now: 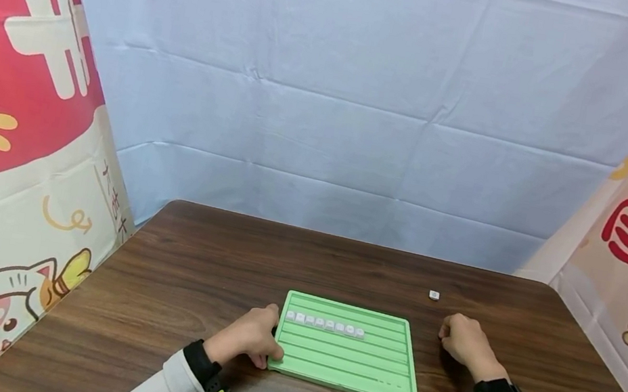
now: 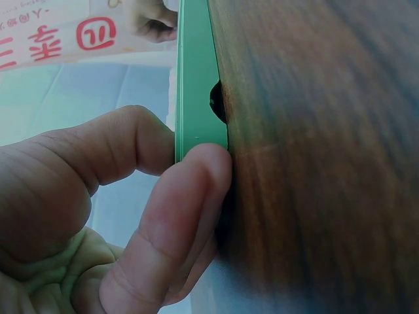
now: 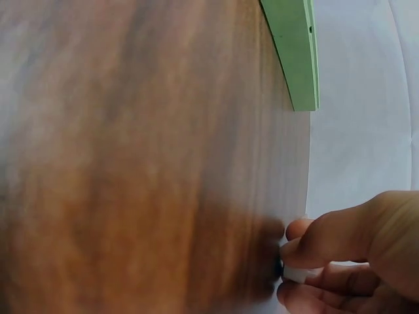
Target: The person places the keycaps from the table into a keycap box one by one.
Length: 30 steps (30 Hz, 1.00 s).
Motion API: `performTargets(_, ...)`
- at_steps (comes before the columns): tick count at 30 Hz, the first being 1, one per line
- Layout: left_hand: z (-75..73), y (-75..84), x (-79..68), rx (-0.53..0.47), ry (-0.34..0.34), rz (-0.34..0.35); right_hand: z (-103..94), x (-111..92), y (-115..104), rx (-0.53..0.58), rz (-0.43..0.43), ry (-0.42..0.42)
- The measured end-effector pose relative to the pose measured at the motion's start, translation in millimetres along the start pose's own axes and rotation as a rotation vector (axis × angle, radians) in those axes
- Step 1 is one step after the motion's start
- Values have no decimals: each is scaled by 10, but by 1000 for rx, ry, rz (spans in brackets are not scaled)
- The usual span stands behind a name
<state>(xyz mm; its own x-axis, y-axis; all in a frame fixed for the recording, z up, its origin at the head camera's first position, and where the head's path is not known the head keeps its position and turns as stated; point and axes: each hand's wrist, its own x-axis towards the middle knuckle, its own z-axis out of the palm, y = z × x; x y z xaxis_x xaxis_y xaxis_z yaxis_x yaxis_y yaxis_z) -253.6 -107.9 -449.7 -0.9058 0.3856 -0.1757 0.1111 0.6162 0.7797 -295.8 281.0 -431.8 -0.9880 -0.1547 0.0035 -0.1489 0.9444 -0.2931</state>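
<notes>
A light green tray (image 1: pixel 338 354) with raised ridges lies on the table, and a row of several small white keycaps (image 1: pixel 324 324) sits along one of its upper grooves. My left hand (image 1: pixel 250 335) grips the tray's left end near its front corner, thumb over the rim. Seen from the left wrist, the fingers (image 2: pixel 167 226) press on the tray's side wall. To the right of the tray, my right hand (image 1: pixel 466 343) is low at the tabletop. Its fingers pinch a small white keycap (image 3: pixel 294 271), mostly covered by them in the right wrist view.
Another white keycap (image 1: pixel 434 295) lies on the dark wooden table (image 1: pixel 205 261), beyond the right hand. A pale blue cloth (image 1: pixel 343 91) hangs behind the table, with printed cloths (image 1: pixel 15 176) at both sides.
</notes>
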Motion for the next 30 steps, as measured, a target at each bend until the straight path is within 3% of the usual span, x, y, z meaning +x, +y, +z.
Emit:
performTargets(19,-18,2,27,-40,-38,-26,-166,-24,-56,10,-75,58)
performTargets(30,0,-16,24,-18,-10,12,-355,-55,-186,-4,-146,117)
